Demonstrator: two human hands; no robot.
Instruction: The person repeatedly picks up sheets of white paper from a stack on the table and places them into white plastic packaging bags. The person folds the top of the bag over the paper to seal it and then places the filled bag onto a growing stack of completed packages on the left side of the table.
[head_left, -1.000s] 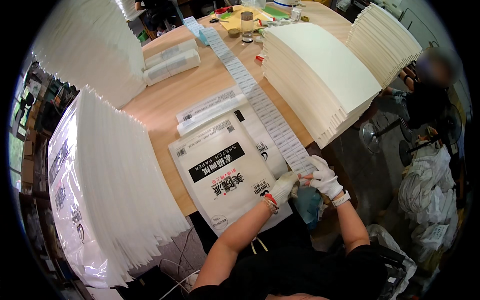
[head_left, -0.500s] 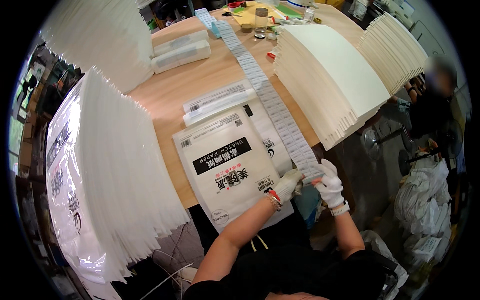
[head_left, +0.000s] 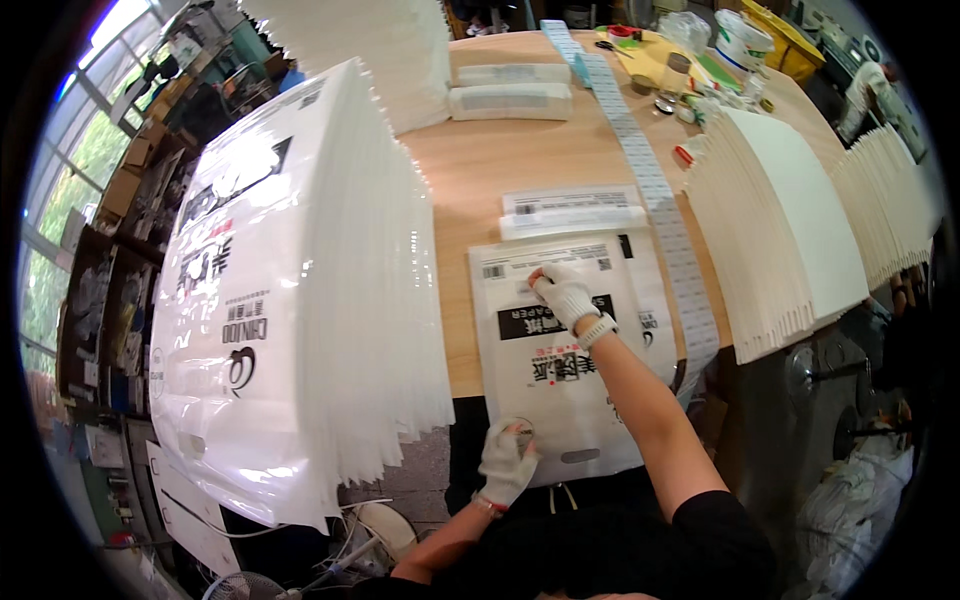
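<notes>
A flat white printed paper pack (head_left: 555, 425) with black and red print lies over the table's front edge, partly on my lap. My right hand (head_left: 566, 298), in a white glove with bare fingertips, reaches over its far part. The fingers are pinched together at the printed top strip; a small pale thing at them is too faint to name. My left hand (head_left: 508, 462), gloved alike, is curled on the pack's near left edge. Under it, another pack (head_left: 650, 285) shows at the right. Beside them runs a long strip of labels (head_left: 655, 190), hanging over the front edge.
A tall stack of glossy printed packs (head_left: 240, 300) stands at the left, another white stack (head_left: 350, 50) behind it. Fanned paper stacks (head_left: 815, 200) fill the right side. Two rolled packs (head_left: 510, 100), a glass (head_left: 672, 80) and scissors (head_left: 608, 46) lie at the back of the wooden table (head_left: 480, 170).
My right hand has left the end of the label strip and moved left onto the pack's far part. My left hand has moved to its near left edge. The view has turned left.
</notes>
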